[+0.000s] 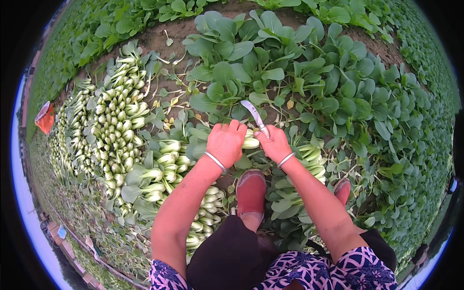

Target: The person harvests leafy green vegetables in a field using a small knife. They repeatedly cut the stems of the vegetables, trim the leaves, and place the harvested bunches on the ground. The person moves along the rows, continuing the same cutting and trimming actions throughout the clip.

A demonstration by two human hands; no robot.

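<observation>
A head of bok choy (pixel 251 143) lies sideways in my left hand (pixel 225 143), its pale stem base pointing right and its leaves trailing left. My right hand (pixel 275 145) grips a small curved knife (pixel 253 113) by the handle, blade angled up and away from me. The thumb of that hand is close to the cut stem end; whether it touches is unclear. Standing bok choy plants (pixel 224 72) grow just beyond both hands. Left of my left forearm lies a pile of cut bok choy (pixel 172 159), and another pile (pixel 312 157) sits by my right wrist.
Long rows of cut bok choy (pixel 119 119) stretch along the left, with an orange bag (pixel 45 117) at their far side. Loose yellowed leaves (pixel 174 100) litter the soil (pixel 159 34). My red shoes (pixel 251 192) stand among the piles. Dense plants (pixel 384 108) fill the right.
</observation>
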